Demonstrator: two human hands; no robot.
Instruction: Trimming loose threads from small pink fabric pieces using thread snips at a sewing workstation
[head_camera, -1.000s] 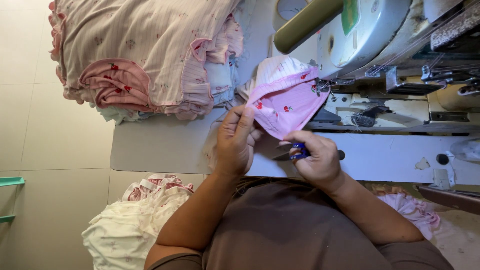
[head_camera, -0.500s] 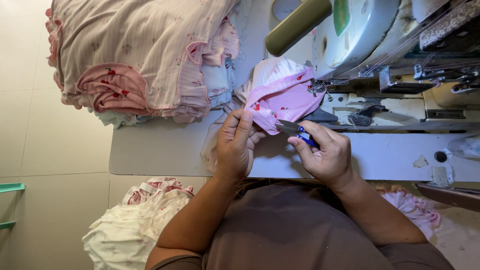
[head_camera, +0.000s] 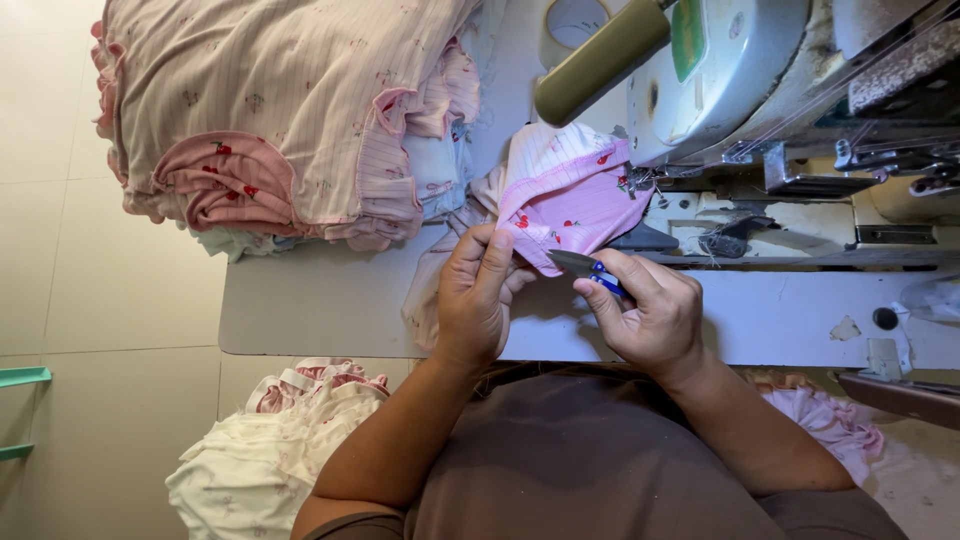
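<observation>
at table edge: left hand pinching one pink garment; right hand gripping one thread snips.

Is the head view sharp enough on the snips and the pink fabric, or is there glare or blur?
Head view: evenly lit, no harsh glare; thread snips in the right hand and pink fabric pinched by the left hand are sharp; sewing machine looks slightly stretched near the frame edge.
</observation>
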